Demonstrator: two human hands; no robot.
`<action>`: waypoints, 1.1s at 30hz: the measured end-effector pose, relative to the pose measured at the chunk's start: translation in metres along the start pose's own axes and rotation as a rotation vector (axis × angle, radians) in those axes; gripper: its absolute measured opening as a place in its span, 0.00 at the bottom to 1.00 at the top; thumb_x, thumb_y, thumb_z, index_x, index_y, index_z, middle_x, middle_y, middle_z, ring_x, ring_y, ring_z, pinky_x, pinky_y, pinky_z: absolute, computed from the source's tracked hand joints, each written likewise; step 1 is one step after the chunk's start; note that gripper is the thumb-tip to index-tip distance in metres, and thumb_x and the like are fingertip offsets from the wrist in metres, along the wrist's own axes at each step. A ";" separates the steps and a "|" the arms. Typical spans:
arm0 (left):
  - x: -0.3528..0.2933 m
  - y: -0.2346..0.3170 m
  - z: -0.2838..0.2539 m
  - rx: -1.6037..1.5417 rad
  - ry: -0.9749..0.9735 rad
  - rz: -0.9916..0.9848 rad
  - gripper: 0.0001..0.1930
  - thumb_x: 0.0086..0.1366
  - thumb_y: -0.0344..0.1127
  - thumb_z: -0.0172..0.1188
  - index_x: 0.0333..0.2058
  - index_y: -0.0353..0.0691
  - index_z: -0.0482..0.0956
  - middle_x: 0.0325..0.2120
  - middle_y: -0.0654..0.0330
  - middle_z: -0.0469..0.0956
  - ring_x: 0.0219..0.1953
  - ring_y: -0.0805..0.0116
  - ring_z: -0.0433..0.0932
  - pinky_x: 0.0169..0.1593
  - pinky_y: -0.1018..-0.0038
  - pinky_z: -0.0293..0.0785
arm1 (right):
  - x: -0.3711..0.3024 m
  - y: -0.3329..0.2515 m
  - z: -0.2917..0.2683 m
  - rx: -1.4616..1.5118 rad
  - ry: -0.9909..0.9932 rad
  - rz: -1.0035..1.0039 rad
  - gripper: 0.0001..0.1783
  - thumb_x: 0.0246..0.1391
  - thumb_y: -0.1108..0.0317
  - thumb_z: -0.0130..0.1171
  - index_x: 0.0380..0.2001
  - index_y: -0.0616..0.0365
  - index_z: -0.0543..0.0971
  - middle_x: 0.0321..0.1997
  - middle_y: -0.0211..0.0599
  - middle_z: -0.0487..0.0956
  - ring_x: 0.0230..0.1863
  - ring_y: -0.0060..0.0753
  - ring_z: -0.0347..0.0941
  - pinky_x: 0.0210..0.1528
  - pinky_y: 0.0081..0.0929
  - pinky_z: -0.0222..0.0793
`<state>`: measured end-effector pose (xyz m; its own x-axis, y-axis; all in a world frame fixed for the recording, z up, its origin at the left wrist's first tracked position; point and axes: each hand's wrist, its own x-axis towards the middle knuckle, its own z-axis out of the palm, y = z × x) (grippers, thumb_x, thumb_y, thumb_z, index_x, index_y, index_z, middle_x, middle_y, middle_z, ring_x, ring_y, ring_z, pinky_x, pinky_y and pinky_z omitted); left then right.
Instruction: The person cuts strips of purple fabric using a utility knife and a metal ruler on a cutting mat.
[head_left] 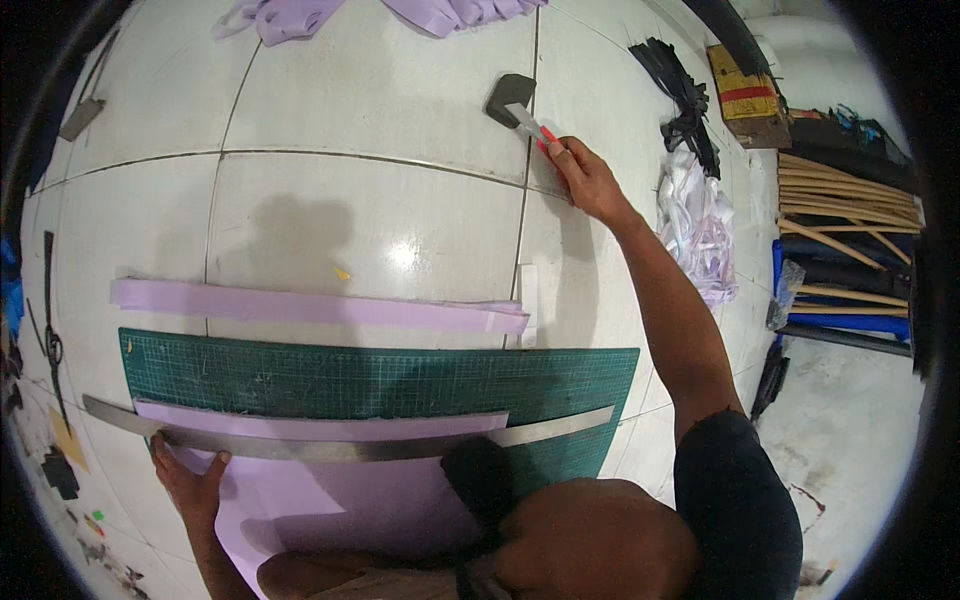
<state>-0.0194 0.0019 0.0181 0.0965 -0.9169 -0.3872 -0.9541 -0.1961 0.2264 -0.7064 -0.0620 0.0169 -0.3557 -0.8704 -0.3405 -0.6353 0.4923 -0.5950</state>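
Note:
At the far right of the middle, my right hand (585, 178) is closed round a red-handled cutter knife (522, 118), its pale blade lying against a dark, flat block (507, 98) on the floor. My left hand (190, 485) rests at the left end of a long metal ruler (330, 448), thumb and fingers spread along its near edge. Under the ruler lies lilac fabric (340, 492) on a green gridded cutting mat (330, 375). A black-covered shape (478, 478), perhaps my foot, overlaps the ruler; my bare knee (600, 530) hides the mat's near side.
Beyond the mat lies a folded lilac strip (320, 303), with a small white piece (529, 300) at its right end. More lilac cloth (450, 15) is at the far edge. Black strips (685, 105), pale scraps (692, 220) and cardboard-coloured rolls (840, 190) stand right. Scissors (55, 350) lie left.

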 end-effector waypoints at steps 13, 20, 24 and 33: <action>0.000 -0.017 0.002 0.068 0.052 0.020 0.63 0.42 0.59 0.77 0.68 0.32 0.48 0.68 0.42 0.50 0.70 0.41 0.50 0.71 0.47 0.50 | 0.035 0.017 -0.018 0.287 0.043 0.099 0.26 0.68 0.43 0.47 0.46 0.55 0.77 0.21 0.25 0.70 0.17 0.18 0.63 0.19 0.24 0.60; 0.002 -0.014 0.003 0.029 0.058 0.064 0.63 0.42 0.59 0.77 0.68 0.32 0.48 0.66 0.41 0.51 0.69 0.39 0.50 0.70 0.45 0.49 | 0.044 0.037 -0.019 -0.026 0.343 0.094 0.25 0.69 0.47 0.47 0.55 0.56 0.73 0.27 0.38 0.78 0.24 0.28 0.75 0.30 0.29 0.72; 0.001 -0.011 0.000 0.050 0.045 0.025 0.63 0.42 0.51 0.79 0.68 0.32 0.47 0.67 0.39 0.51 0.69 0.39 0.51 0.70 0.49 0.50 | 0.038 0.025 -0.002 -0.367 0.474 -0.350 0.26 0.69 0.54 0.46 0.67 0.44 0.65 0.48 0.49 0.77 0.49 0.46 0.76 0.52 0.42 0.71; 0.001 -0.020 0.009 0.007 0.067 0.054 0.63 0.41 0.54 0.79 0.67 0.31 0.49 0.67 0.37 0.50 0.69 0.37 0.50 0.69 0.46 0.51 | 0.025 0.022 -0.010 -0.487 0.335 -0.330 0.25 0.69 0.53 0.46 0.67 0.41 0.66 0.39 0.45 0.76 0.42 0.48 0.75 0.49 0.43 0.72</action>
<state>-0.0029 0.0079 0.0055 0.0639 -0.9474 -0.3137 -0.9602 -0.1440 0.2393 -0.7358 -0.0730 0.0024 -0.2331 -0.9680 0.0935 -0.9556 0.2101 -0.2067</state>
